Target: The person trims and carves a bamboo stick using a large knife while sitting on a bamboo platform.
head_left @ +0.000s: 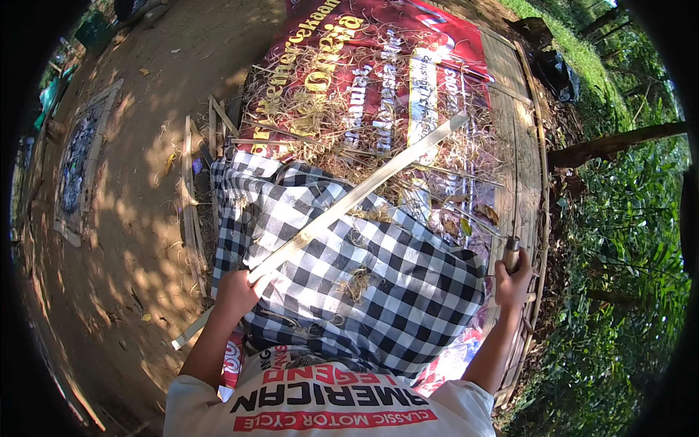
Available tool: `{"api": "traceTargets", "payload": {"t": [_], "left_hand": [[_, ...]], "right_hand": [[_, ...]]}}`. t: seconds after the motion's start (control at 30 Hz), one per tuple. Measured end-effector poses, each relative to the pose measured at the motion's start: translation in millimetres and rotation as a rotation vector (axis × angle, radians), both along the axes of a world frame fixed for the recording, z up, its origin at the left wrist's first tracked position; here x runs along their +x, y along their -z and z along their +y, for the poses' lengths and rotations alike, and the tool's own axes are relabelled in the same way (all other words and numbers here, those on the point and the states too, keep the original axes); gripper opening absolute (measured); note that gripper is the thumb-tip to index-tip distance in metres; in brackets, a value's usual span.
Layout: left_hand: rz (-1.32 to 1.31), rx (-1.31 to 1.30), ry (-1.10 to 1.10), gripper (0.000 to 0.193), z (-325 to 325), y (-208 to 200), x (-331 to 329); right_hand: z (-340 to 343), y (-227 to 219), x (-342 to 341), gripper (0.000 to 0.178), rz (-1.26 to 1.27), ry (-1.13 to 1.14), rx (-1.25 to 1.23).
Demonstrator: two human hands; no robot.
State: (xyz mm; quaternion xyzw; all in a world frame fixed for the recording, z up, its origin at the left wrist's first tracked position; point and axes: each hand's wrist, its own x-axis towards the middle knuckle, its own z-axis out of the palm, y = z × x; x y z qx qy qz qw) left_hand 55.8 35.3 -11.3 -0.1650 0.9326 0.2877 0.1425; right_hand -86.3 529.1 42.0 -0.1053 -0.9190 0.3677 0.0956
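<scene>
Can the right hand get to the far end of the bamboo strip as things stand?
Probably not without letting go: the right hand grips a knife handle, and the bamboo strip ends well ahead over the shavings.

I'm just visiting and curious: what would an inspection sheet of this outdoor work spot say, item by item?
Surface: red printed banner spread over a bamboo platform.
Job's things: long bamboo strip across a black-and-white checked cloth; knife handle.
Clutter: dry shavings strewn over the banner; loose bamboo slats beside it.
Grippers: left hand grips the strip; right hand grips the knife handle.
Cables: nothing seen.
Surroundings: bare dirt ground, green plants.
</scene>
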Motion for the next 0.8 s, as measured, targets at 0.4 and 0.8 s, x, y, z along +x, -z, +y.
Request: {"api": "traceTargets", "payload": {"t": [0.4,0.8], "left_hand": [[-0.060,0.164,0.078,0.015,-22.0,3.7,2.8],[0.034,-0.084,0.068,0.020,5.1,15.2,19.2]], "right_hand": [[-164.7,6.9,6.0,0.029,-0.169,-0.550,-0.340],[-184.9,17.0,15.5,0.061,-0.150,-0.812,0.382]]}}
